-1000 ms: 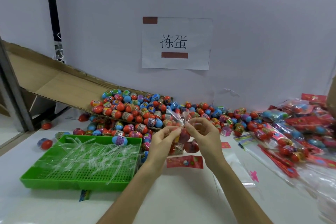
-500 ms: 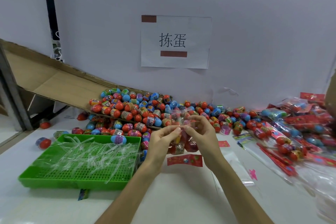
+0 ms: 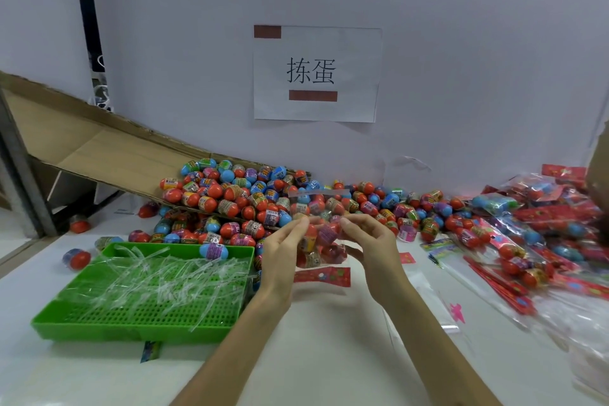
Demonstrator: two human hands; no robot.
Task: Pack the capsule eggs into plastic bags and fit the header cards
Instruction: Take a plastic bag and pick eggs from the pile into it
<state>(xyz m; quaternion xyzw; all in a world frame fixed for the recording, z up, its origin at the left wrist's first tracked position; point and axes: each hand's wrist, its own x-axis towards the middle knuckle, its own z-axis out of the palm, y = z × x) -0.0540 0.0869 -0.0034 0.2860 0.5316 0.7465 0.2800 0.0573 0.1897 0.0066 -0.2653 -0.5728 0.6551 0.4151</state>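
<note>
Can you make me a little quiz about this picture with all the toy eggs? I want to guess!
1. True or false: the green tray holds clear plastic strips, and one blue egg sits at its far edge.
2. Pick one: what do the left hand and the right hand pinch between them?
A. a clear bag of eggs
B. a pair of scissors
C. a paper sign
3. Fill the gap: the header card lying on the table just below the bag is mostly ____ in colour.

Key: 1 true; 2 A; 3 red.
</note>
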